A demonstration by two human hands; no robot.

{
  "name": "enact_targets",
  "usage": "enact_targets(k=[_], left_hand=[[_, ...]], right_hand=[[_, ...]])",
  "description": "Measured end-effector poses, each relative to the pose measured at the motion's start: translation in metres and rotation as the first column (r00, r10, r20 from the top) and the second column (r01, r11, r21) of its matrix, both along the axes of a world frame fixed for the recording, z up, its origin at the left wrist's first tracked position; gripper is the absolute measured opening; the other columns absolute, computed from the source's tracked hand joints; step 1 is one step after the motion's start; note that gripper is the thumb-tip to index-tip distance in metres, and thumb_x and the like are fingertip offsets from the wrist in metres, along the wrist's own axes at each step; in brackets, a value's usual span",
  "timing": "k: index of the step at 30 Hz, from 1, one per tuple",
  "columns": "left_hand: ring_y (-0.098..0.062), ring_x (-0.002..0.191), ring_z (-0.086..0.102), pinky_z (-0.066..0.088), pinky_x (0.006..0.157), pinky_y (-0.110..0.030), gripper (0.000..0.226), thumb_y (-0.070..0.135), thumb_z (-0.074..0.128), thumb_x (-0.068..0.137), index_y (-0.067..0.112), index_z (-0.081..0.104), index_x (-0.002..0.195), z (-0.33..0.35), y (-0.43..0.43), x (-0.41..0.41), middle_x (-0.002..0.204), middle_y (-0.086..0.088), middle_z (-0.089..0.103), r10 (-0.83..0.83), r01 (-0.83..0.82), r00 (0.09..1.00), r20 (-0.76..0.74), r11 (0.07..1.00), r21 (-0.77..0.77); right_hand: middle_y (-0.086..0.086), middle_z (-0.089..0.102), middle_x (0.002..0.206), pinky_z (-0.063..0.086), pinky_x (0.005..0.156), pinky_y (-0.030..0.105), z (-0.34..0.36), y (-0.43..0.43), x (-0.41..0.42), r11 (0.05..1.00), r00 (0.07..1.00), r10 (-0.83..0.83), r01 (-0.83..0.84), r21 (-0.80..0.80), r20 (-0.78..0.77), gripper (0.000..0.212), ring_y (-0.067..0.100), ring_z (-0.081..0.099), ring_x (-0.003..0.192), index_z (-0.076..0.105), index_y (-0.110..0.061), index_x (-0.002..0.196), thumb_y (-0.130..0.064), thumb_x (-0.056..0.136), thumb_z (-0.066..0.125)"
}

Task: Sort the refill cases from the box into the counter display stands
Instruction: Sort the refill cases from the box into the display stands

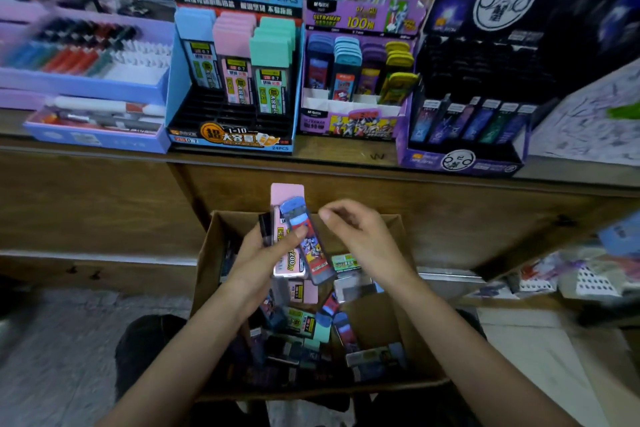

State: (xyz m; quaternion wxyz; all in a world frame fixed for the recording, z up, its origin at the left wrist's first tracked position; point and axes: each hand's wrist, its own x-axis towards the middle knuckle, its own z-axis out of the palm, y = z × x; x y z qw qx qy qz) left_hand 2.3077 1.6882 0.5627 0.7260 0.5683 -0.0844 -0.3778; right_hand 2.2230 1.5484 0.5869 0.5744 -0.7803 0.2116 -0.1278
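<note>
A cardboard box on my lap holds several loose refill cases. My left hand grips a small stack above it: a pink-capped case, a blue-capped cartoon case on top, and a dark case behind. Just right of the stack hovers my right hand, its fingers loosely curled and holding nothing. On the counter stand three displays: a blue stand with blue, pink and green cases, a purple cartoon stand, and a dark stand.
The wooden counter edge runs across just above the box. Purple pen trays fill the counter's left. A patterned sheet lies at the right. More stationery packs sit on a lower shelf to the right.
</note>
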Motion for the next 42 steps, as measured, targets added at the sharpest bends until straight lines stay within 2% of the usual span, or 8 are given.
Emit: enact_targets(k=[3,8,12,17,23,28,38,42], left_hand=[[-0.023,0.088,0.069,0.057,0.074,-0.033,0.043,0.019,0.069,0.071,0.01,0.061,0.112,0.02,-0.007,0.004,0.1,-0.01,0.072,-0.054,0.058,0.994,0.096,0.997,-0.044],[-0.016,0.075,0.071,0.055,0.059,-0.024,0.028,0.02,0.064,0.076,0.015,0.062,0.104,0.045,-0.015,0.014,0.087,-0.003,0.074,-0.054,0.072,0.978,0.2,0.994,-0.084],[-0.018,0.077,0.071,0.055,0.06,-0.026,0.024,0.029,0.064,0.075,0.022,0.065,0.098,0.059,-0.016,0.022,0.09,-0.005,0.074,-0.044,0.069,0.964,0.262,0.994,-0.089],[-0.017,0.082,0.072,0.056,0.062,-0.023,0.03,0.026,0.061,0.076,0.017,0.062,0.105,0.079,-0.022,0.031,0.09,-0.006,0.075,-0.014,0.059,0.948,0.318,0.99,-0.132],[-0.016,0.083,0.072,0.056,0.06,-0.022,0.031,0.027,0.06,0.078,0.016,0.062,0.107,0.096,-0.019,0.046,0.091,-0.006,0.075,0.028,0.032,0.938,0.346,0.986,-0.166],[-0.019,0.088,0.071,0.056,0.06,-0.025,0.028,0.029,0.061,0.081,0.023,0.063,0.108,0.101,-0.01,0.057,0.096,-0.008,0.074,0.066,-0.005,0.934,0.352,0.985,-0.17],[-0.012,0.074,0.072,0.054,0.053,-0.022,0.032,0.029,0.062,0.074,0.021,0.062,0.105,0.105,-0.005,0.062,0.083,0.0,0.075,0.096,-0.033,0.939,0.331,0.981,-0.191],[-0.018,0.085,0.072,0.056,0.059,-0.023,0.033,0.027,0.062,0.076,0.021,0.062,0.108,0.102,-0.007,0.065,0.091,-0.006,0.075,0.086,-0.024,0.947,0.308,0.98,-0.197]], right_hand=[[-0.002,0.066,0.096,0.051,0.08,0.026,0.025,-0.008,0.014,0.998,0.999,0.052,-0.052,-0.025,0.002,0.009,0.01,0.062,0.091,0.062,-0.019,0.096,-0.026,0.089,0.062],[0.003,0.067,0.092,0.046,0.06,0.01,0.055,-0.016,0.027,0.997,0.996,0.082,-0.082,0.007,0.029,0.007,-0.003,0.06,0.073,0.061,-0.011,0.094,-0.017,0.089,0.062],[0.001,0.066,0.087,0.045,0.061,0.022,0.074,-0.031,0.024,0.997,0.996,0.074,-0.074,-0.014,0.041,0.01,0.006,0.059,0.073,0.06,-0.009,0.095,-0.018,0.09,0.06],[-0.004,0.067,0.074,0.047,0.052,0.017,0.107,-0.061,0.02,0.996,0.988,-0.026,0.038,-0.075,0.153,0.008,0.002,0.061,0.062,0.057,-0.017,0.083,-0.016,0.089,0.062],[-0.005,0.067,0.064,0.054,0.057,0.027,0.149,-0.086,0.041,0.976,0.966,-0.086,0.131,-0.174,0.245,0.017,0.009,0.063,0.059,0.051,-0.023,0.086,-0.012,0.089,0.063],[0.003,0.067,0.079,0.053,0.071,0.033,0.169,-0.081,0.079,0.942,0.955,-0.094,0.177,-0.286,0.282,0.016,0.014,0.063,0.071,0.049,-0.023,0.085,-0.016,0.089,0.063],[0.006,0.062,0.08,0.043,0.072,0.03,0.163,-0.085,0.119,0.82,0.988,-0.024,0.107,-0.562,0.154,0.013,0.021,0.059,0.08,0.051,-0.013,0.093,-0.016,0.089,0.063],[0.004,0.063,0.087,0.042,0.072,0.026,0.16,-0.092,0.126,0.788,0.989,-0.028,0.111,-0.606,0.144,0.012,0.018,0.059,0.083,0.055,-0.015,0.092,-0.018,0.087,0.065]])
